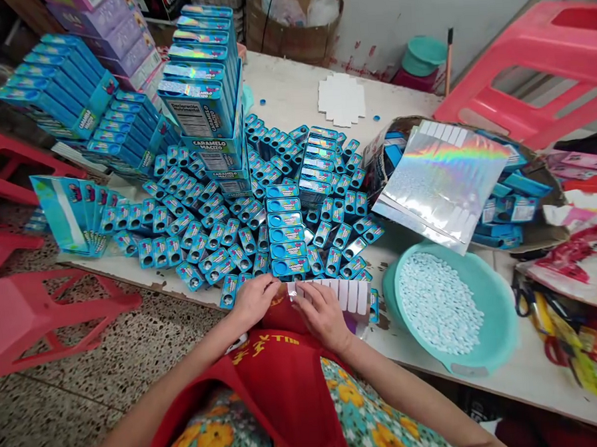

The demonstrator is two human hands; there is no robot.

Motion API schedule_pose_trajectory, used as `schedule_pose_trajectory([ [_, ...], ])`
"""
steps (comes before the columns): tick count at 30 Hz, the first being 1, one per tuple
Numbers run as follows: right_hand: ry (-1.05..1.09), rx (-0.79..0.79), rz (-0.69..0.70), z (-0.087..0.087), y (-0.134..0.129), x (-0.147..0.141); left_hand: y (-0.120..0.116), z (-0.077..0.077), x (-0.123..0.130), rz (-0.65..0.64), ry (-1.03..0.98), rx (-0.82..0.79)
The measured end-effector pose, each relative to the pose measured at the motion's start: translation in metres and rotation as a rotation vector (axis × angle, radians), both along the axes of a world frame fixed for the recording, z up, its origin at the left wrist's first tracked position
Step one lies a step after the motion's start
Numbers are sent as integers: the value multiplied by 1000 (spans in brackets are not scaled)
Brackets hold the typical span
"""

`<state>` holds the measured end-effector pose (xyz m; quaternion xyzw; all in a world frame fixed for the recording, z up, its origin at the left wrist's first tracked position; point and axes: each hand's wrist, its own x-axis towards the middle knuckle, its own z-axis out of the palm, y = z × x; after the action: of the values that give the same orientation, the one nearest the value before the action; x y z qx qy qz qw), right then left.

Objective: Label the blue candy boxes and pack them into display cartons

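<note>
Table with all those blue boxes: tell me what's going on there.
A person is working with both bare hands at the table. Their right hand is at a sheet of pale strips; whether it grips a strip is unclear. Their left hand is by the near end of a row of blue boxes. Many more small blue boxes spread around it, and a teal basin of small pale pieces sits to the right.
</note>
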<state>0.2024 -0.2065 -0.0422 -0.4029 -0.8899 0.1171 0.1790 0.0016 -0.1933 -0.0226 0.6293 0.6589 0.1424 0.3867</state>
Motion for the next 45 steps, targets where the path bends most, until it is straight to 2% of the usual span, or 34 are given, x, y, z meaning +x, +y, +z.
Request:
schedule_pose_trajectory([
  [2,30,-21,54,15,4,-2,0,-5,1,-10,31,37],
  [5,148,-132,128,47,12,-4,0,-14,1,-3,86,58],
  [8,354,-276,19,79,23,-5,-1,-17,-6,30,126,84],
  [10,468,-379,-102,93,31,-7,-4,-10,-12,103,101,180],
  [13,564,-539,-229,100,40,-14,-10,17,-19,259,-51,339],
  [15,621,-622,-265,99,42,-21,-12,38,-18,245,-205,331],
  [17,685,-696,-283,96,42,-29,-9,54,-14,142,-324,245],
  [20,725,-723,-349,88,42,-38,-1,63,-9,74,-407,54],
  [23,672,-510,-468,74,43,-44,7,58,-11,90,-409,-67],
  [25,626,-385,-529,64,44,-48,11,53,-15,82,-369,-72],
  [27,596,-342,-580,55,46,-51,15,50,-19,74,-321,-53],
  [33,618,-375,-652,41,48,-55,27,40,-22,47,-211,22],
  [38,684,-372,-694,30,48,-55,26,10,-16,37,-224,53],
  [42,719,-434,-722,23,50,-52,14,-12,-8,99,-59,-19],
  [45,682,-435,-694,22,54,-48,9,-10,-7,69,123,37],
])
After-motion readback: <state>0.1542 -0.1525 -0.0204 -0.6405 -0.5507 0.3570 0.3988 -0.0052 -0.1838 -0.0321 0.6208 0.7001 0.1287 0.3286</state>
